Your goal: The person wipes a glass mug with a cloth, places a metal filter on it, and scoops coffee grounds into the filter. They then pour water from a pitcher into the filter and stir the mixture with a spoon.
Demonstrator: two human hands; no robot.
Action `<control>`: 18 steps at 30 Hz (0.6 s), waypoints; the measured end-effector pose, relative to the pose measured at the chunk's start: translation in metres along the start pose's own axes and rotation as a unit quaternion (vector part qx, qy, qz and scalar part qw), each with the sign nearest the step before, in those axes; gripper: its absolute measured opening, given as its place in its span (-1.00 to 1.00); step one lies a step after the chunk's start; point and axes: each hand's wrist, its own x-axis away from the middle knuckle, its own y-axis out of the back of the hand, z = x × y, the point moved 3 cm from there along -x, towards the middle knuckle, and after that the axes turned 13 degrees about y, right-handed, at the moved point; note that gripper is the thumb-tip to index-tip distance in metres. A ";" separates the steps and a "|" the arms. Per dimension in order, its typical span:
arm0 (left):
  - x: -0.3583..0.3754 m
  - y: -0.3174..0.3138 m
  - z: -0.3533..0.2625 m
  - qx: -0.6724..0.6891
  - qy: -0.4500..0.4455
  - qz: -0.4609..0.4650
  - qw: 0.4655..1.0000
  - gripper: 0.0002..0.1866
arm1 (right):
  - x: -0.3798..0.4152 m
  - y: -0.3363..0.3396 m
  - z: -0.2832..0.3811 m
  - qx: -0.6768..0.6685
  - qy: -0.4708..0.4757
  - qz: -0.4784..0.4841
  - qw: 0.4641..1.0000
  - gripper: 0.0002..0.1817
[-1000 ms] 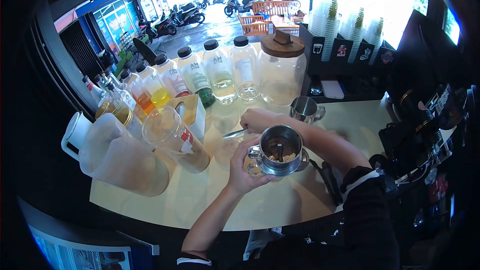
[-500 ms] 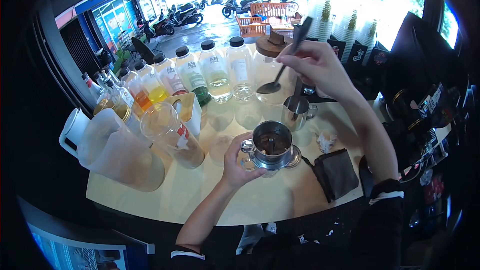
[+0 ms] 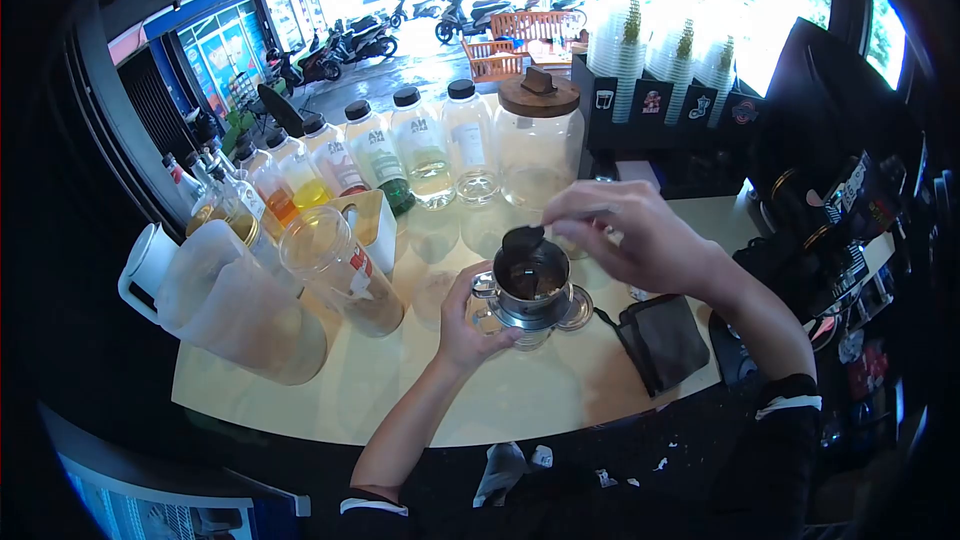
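Observation:
A metal coffee drip filter [image 3: 533,315] stands on a small glass, with dark wet contents inside its cup. My left hand [image 3: 468,325] is closed around its left side, thumb at the front low on the filter and fingers near its handle. A black spoon [image 3: 522,240] is pinched in my right hand [image 3: 640,240], its bowl at the filter's back-left rim. Most of the spoon's handle is hidden by the fingers. Just right of the filter lies a round metal piece [image 3: 579,308]. My right hand hides the metal pitcher behind it.
A dark folded cloth [image 3: 665,342] lies right of the filter. To the left stand a tall clear cup [image 3: 345,270], a large plastic jug [image 3: 240,310] and a tissue box [image 3: 375,225]. Capped bottles [image 3: 425,150] and a wooden-lidded jar [image 3: 540,150] line the back, near stacked cups [image 3: 617,50].
My right hand has come down and nearer, bringing the spoon from above the counter to the filter's rim. My left hand keeps its hold. The view has shifted slightly.

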 end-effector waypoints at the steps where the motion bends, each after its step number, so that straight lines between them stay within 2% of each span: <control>1: 0.000 0.000 -0.001 0.005 0.004 0.000 1.000 -0.11 | 0.003 -0.005 -0.001 -0.022 0.004 0.033 0.999 -0.89; 3: 0.001 0.000 -0.002 0.004 0.006 -0.001 1.000 -0.11 | 0.006 -0.012 -0.001 -0.066 0.014 0.098 0.993 -0.89; 4: 0.001 0.001 -0.002 0.004 0.009 -0.002 1.000 -0.11 | 0.007 -0.011 -0.001 -0.071 -0.014 0.115 0.991 -0.89; 8: 0.001 0.001 0.000 -0.007 0.002 0.004 1.000 -0.12 | 0.013 -0.007 -0.009 -0.013 -0.002 0.101 0.995 -0.87; 11: -0.001 0.002 -0.001 -0.013 -0.006 0.002 1.000 -0.13 | 0.015 -0.008 -0.008 -0.077 -0.035 0.095 0.992 -0.87; 13: 0.000 0.002 0.003 -0.017 -0.009 0.006 1.000 -0.13 | 0.015 -0.008 -0.007 0.000 0.008 0.112 0.994 -0.86; 16: 0.000 0.002 0.001 -0.013 -0.009 0.006 1.000 -0.13 | 0.019 -0.015 -0.010 -0.039 0.030 0.077 0.996 -0.87; 18: -0.001 0.002 0.000 -0.016 -0.010 0.006 1.000 -0.13 | 0.019 -0.011 -0.006 -0.021 0.026 0.087 0.996 -0.87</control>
